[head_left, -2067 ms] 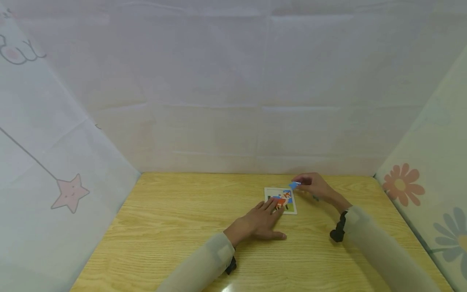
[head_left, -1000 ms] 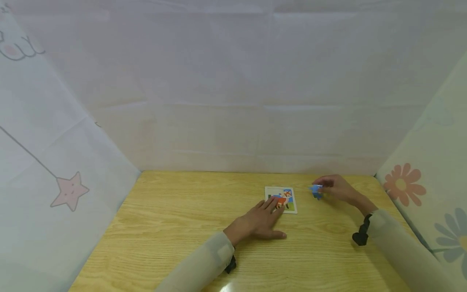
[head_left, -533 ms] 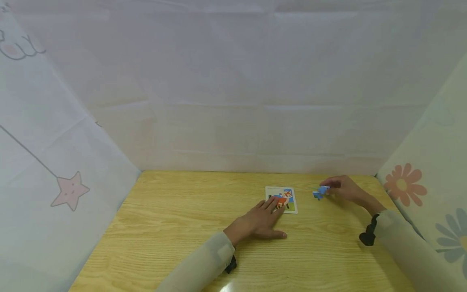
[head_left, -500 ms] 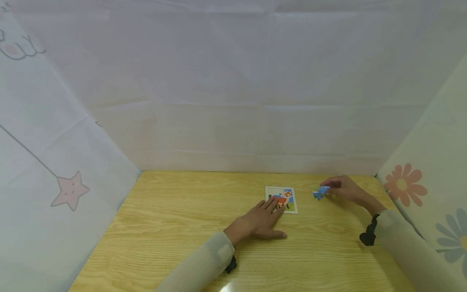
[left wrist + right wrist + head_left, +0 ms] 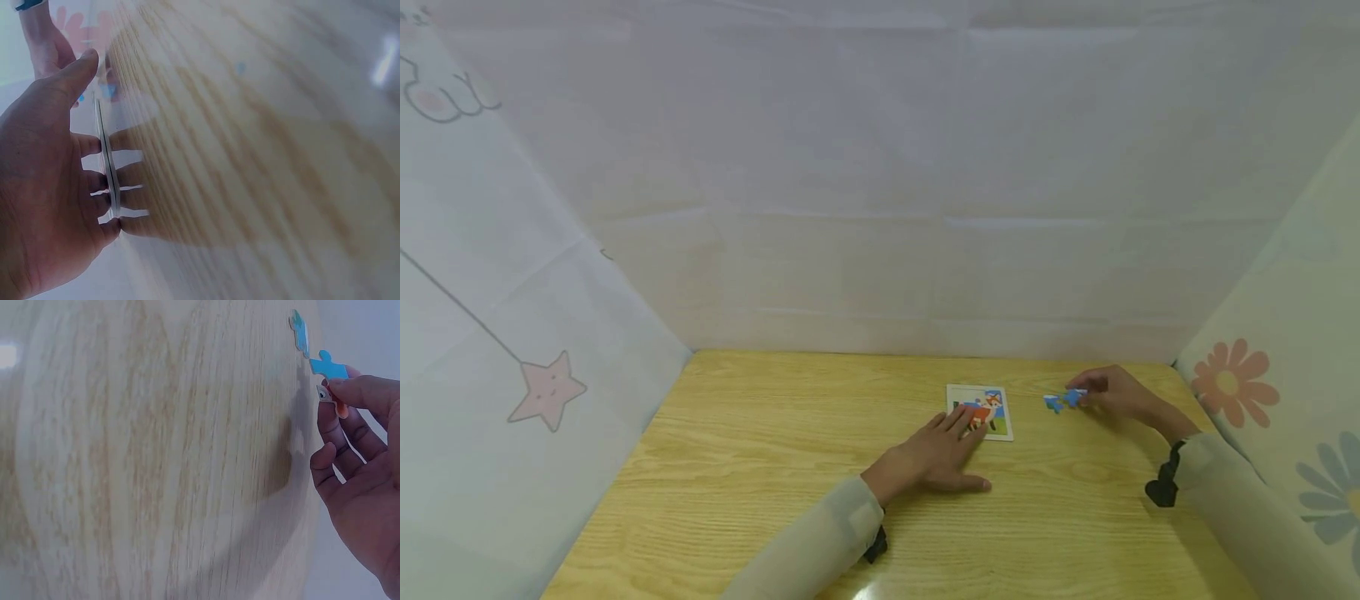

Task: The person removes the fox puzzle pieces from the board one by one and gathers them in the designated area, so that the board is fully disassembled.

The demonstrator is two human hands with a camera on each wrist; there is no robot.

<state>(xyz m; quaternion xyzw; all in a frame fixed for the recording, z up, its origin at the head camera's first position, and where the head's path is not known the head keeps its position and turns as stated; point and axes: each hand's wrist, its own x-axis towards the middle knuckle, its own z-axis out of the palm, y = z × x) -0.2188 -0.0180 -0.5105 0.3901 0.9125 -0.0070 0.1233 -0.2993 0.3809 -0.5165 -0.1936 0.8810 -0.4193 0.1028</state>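
Observation:
A framed jigsaw puzzle with a fox picture lies on the wooden table. Its upper left shows bare backing. My left hand rests spread over the lower left of it, fingers straight; the left wrist view shows the fingertips at the edge of the thin puzzle board. To the right, my right hand pinches a blue jigsaw piece between thumb and fingers, close over the table. A painted eye and some orange show on this piece. Just left of it lies a second jigsaw piece, blue and green.
The wooden table reaches back to a pale cloth wall. Cloth sides with a printed star and flowers stand at left and right. Each wrist wears a black strap mount.
My right hand has carried the blue jigsaw piece from the puzzle's upper right corner rightward, past the loose piece, and lowered it beside that piece. My left hand has stayed in place.

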